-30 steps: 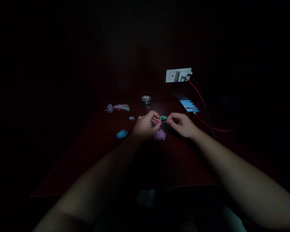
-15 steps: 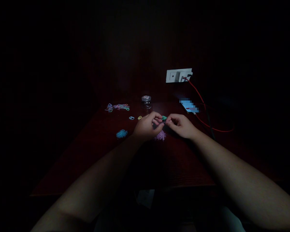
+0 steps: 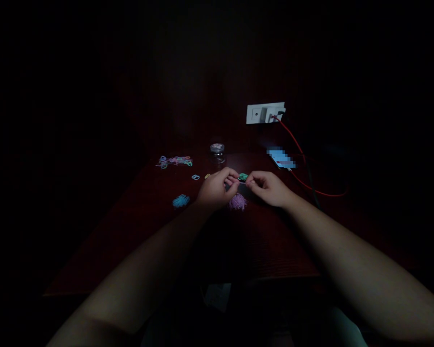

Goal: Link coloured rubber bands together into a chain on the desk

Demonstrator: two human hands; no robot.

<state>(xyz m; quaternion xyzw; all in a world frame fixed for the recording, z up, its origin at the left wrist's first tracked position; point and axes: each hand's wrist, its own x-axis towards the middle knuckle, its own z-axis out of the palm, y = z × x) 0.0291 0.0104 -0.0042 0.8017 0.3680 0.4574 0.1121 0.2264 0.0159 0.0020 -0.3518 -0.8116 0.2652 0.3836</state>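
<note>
A thin, pale purple elastic band (image 3: pixel 242 182) is stretched between my two hands above the table. One end is pinched in the fingertips of my left hand (image 3: pixel 219 188), the other between thumb and forefinger of my right hand (image 3: pixel 267 187). Just below them lies a pile of purple elastic bands (image 3: pixel 237 202). Behind the gap between the hands is a small green bunch of bands (image 3: pixel 243 177). A yellow band (image 3: pixel 207 176) shows partly behind my left hand, with light blue bands (image 3: pixel 196 177) left of it. A blue pile (image 3: pixel 181 201) sits further left.
Mixed coloured bands (image 3: pixel 175 161) lie at the back left of the dark red table (image 3: pixel 130 241). A round clear jar (image 3: pixel 217 149) stands at the back. To the right, a phone (image 3: pixel 282 158) is on a red cable (image 3: pixel 321 193) running to a wall socket (image 3: pixel 256 114).
My hands have drawn slightly apart, and the band between them shows as a straighter line. The whole view has shifted slightly.
</note>
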